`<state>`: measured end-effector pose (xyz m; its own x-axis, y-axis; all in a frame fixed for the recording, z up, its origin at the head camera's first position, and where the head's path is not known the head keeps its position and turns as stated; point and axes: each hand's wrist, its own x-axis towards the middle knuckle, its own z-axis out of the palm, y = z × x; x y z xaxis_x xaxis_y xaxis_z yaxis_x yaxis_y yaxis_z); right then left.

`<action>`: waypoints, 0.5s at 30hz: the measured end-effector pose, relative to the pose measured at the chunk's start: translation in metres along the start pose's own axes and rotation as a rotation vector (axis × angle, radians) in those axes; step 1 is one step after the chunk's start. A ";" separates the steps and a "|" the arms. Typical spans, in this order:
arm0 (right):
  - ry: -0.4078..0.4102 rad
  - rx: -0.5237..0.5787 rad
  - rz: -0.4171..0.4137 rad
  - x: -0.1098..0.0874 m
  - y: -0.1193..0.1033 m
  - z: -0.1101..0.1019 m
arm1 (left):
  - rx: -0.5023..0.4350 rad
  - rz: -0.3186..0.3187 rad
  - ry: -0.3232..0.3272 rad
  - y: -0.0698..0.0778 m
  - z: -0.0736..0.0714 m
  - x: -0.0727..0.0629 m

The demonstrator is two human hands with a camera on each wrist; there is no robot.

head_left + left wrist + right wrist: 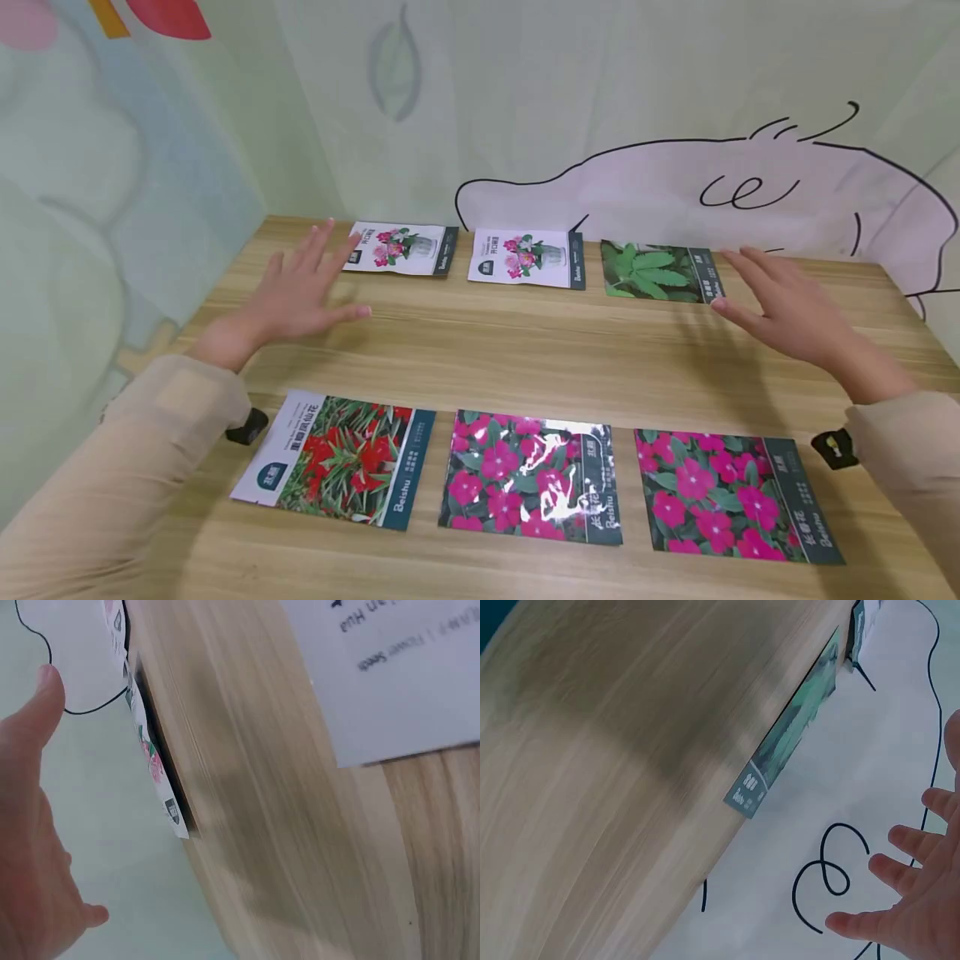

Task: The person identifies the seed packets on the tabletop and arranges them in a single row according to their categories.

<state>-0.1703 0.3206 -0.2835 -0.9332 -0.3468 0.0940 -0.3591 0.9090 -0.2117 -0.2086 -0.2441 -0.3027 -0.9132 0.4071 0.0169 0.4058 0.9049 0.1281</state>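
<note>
My left hand (296,287) hovers over the left of the table with fingers spread, holding nothing. Nearest to it is a white seed packet with a flower vase picture (401,249). My right hand (791,304) is held above the table at the right, fingers extended, beside a green-leaf seed packet (652,271). Between these lies another vase-picture packet (525,257). Closer to me lie a red-flower packet (352,458) and two pink-flower packets, a glossy one in the middle (517,483) and one at the right (727,492). Both wrist views show the hands apart from the packets.
The packets lie in two rows on a wood-grain table (480,358). A pale printed sheet (600,100) with cartoon line drawings rises behind the table's back edge and along its left side. A dark wrist strap (835,448) shows below the right sleeve.
</note>
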 end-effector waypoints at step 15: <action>-0.054 0.177 0.003 0.051 -0.017 -0.001 | -0.583 -0.113 0.089 -0.016 -0.007 0.017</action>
<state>-0.2112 0.2874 -0.2741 -0.9319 -0.3604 0.0418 -0.3484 0.8569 -0.3800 -0.2310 -0.2522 -0.2973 -0.9595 0.2771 0.0514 0.2416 0.7150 0.6560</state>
